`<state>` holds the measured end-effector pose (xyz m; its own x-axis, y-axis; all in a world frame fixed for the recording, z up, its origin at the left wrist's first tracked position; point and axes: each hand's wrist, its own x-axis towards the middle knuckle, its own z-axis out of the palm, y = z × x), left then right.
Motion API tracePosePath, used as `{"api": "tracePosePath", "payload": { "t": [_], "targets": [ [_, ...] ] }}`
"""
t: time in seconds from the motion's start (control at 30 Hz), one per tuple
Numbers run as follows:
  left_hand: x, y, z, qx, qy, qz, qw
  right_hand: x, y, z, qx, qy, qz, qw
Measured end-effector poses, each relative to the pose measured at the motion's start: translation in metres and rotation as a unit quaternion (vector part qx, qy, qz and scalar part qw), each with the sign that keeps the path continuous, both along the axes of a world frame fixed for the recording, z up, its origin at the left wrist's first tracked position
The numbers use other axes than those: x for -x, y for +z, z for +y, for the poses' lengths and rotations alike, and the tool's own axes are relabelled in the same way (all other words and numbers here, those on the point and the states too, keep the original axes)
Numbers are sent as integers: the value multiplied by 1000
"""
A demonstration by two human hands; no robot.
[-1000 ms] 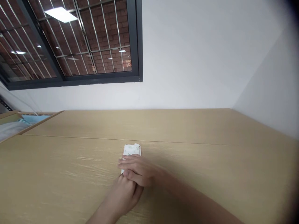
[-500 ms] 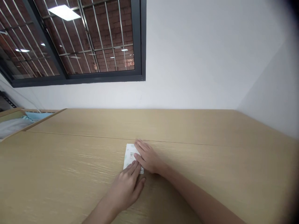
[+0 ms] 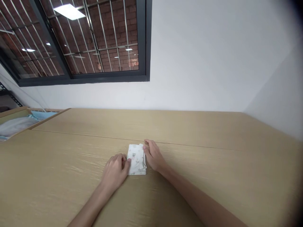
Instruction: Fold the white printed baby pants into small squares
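A small white cloth [image 3: 136,159] with a fine print lies folded into a near-square on the wooden tabletop [image 3: 78,176]. Its layers show along the right and lower edges and do not line up quite evenly. At its left edge is my left hand [image 3: 115,171], fingers curled and thumb against the cloth's edge. On the opposite side, my right hand [image 3: 153,156] pinches the upper right edge, its thumb on top. The tips of the right fingers reach just past the cloth's far corner, near the seam in the table.
A straight seam runs across the tabletop beyond the cloth. At the far left is an open wooden compartment [image 3: 47,119] holding white and light blue fabric [image 3: 17,126]. Behind the table stand a white wall [image 3: 194,56] and a dark-framed window [image 3: 109,77] with metal bars.
My left hand has moved off the top of the cloth to its left edge. My right hand has shifted from the cloth's top to its right edge, uncovering the printed face.
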<state>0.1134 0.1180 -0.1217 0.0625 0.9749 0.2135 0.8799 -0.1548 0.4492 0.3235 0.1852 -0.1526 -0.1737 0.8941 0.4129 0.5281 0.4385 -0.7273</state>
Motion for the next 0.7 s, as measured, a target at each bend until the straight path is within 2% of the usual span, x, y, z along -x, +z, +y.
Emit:
{"api": "tracePosePath", "payload": {
  "t": [0.27,0.5,0.6,0.7],
  "targets": [
    [-6,-14,6,21,1,0,1000,-1,0,2,23,7,45,999],
    [-6,-22,14,27,5,-44,999,-1,2,2,-43,15,-46,998],
    [-5,-19,19,29,-3,-49,998,-1,2,4,-45,9,-51,998],
    [-6,-5,19,24,-13,-44,999,-2,3,1,-58,11,-38,998]
  ]
}}
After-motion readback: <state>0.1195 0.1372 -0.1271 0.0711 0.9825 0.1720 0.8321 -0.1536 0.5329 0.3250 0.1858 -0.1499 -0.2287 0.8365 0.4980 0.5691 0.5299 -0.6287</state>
